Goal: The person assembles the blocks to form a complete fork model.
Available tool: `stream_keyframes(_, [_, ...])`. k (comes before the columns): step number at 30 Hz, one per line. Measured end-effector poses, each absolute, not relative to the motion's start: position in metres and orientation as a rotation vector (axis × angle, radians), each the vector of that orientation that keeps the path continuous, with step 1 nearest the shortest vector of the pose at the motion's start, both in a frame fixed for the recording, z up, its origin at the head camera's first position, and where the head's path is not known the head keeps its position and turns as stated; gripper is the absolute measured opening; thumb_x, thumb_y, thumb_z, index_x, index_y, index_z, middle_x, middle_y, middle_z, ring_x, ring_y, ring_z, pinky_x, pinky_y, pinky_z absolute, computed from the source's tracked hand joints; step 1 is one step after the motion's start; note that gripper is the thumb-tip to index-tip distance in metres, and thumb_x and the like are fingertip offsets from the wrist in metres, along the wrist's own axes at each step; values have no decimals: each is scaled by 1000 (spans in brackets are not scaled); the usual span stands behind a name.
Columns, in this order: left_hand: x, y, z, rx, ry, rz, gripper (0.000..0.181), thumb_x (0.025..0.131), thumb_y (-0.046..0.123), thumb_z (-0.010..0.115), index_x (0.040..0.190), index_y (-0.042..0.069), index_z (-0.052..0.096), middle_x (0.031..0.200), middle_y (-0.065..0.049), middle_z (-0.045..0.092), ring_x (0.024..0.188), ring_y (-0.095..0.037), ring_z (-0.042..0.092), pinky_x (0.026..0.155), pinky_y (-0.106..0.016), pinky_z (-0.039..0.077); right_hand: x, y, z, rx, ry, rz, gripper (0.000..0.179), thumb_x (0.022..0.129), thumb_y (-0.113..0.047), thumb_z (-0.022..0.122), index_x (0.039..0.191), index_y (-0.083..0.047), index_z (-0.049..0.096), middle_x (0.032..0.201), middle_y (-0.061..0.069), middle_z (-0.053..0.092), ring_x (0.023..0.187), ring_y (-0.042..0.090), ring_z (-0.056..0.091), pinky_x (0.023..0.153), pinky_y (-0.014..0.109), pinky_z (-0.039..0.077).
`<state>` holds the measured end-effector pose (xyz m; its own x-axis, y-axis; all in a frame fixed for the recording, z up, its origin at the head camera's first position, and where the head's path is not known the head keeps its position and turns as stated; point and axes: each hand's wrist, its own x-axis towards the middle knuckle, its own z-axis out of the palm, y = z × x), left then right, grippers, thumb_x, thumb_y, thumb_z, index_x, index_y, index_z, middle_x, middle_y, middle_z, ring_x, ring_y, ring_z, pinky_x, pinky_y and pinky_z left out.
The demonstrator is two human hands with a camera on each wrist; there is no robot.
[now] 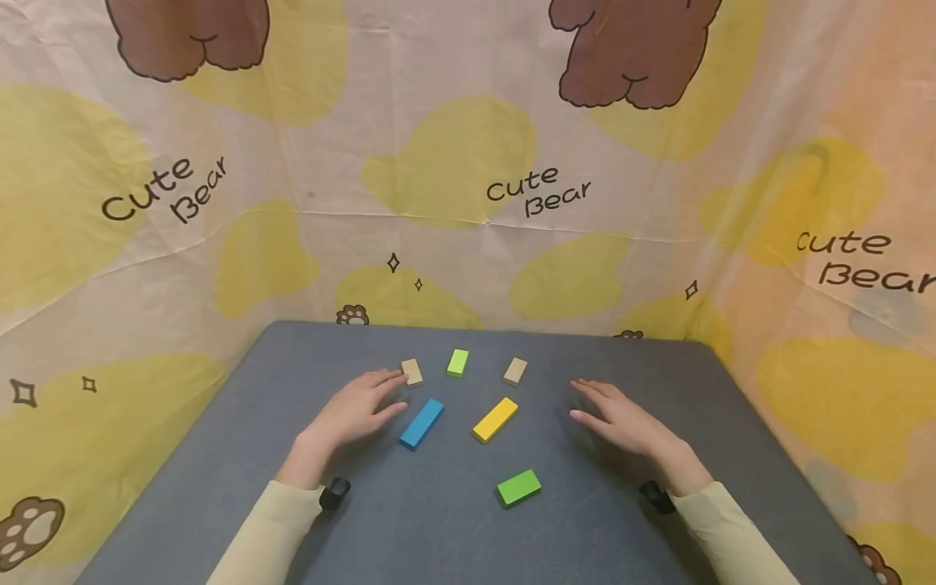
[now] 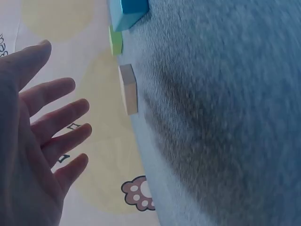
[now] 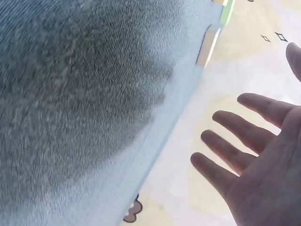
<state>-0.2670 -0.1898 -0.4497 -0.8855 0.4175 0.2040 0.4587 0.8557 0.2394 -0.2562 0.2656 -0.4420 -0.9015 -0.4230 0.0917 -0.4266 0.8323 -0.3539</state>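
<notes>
My left hand (image 1: 356, 413) hovers over the left part of the table, fingers extended and holding nothing. Its fingertips overlap a small tan block (image 1: 413, 372) in the head view, and a long blue block (image 1: 422, 424) lies just right of the thumb. In the left wrist view the fingers (image 2: 61, 115) are spread above the cloth. My right hand (image 1: 617, 418) is held over the right side with straight, parted fingers (image 3: 235, 157) and no object in it. Nearest to it lie a long yellow block (image 1: 495, 420) and another tan block (image 1: 515, 371).
A light green block (image 1: 457, 363) lies at the back between the two tan ones. Closer to the front is a green block (image 1: 519, 488). Blue-grey cloth covers the table (image 1: 409, 520). A bear-print curtain (image 1: 453, 162) stands behind it and along both sides.
</notes>
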Motion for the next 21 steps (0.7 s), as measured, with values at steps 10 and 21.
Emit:
stream_keyframes(10, [-270,-179,-456,-728,-2852,-547,53,91,41,64,139,20,53,139,-4,58,129,-26,55,106,-49,45,-262,248,-447,764,-2991,658,66,94,-50,54,146,-11,42,150,15,45,137,38,43,110,59,36])
stream_keyframes(21, [-276,-171,-464,-810,-2819,-699,50,88,34,70,132,12,59,132,-3,64,124,-24,60,104,-45,48,-271,227,-453,822,-2969,762,65,95,-49,53,144,-9,44,147,13,49,136,34,47,110,55,38])
